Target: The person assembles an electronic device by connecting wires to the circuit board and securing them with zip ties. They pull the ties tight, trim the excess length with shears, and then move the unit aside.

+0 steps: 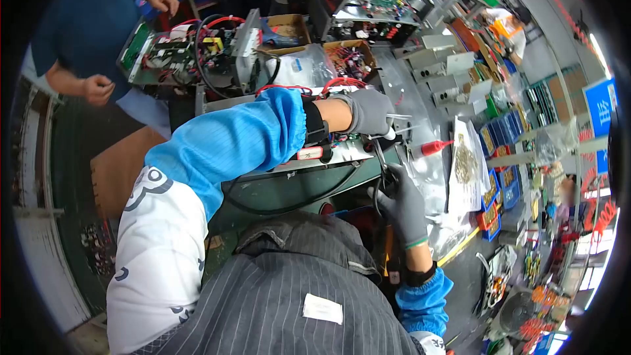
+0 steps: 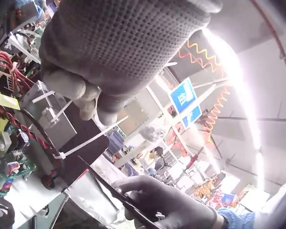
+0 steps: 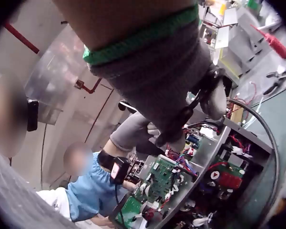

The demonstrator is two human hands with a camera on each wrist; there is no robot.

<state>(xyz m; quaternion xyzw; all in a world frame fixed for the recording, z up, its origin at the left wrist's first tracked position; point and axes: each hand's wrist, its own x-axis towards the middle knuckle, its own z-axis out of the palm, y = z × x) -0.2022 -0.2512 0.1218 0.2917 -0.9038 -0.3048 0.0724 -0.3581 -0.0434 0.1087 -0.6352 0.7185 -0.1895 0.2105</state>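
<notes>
My left hand, in a grey glove, is over an open electronics unit with green circuit boards and bundled wires. Its curled fingers hold white cable ties, whose ends stick out on both sides of the glove in the left wrist view. Another white cable tie runs out from a twisted red and black wire bundle, just below those fingers. My right hand, also gloved, grips black-handled scissors. Their dark pointed tip is directed towards the wire bundle, close to the tie in the left wrist view.
A red bottle with a pointed nozzle and a pair of pliers lie on the bench beyond. A black cable loops along the unit's near side. Another person stands at left by a second open unit.
</notes>
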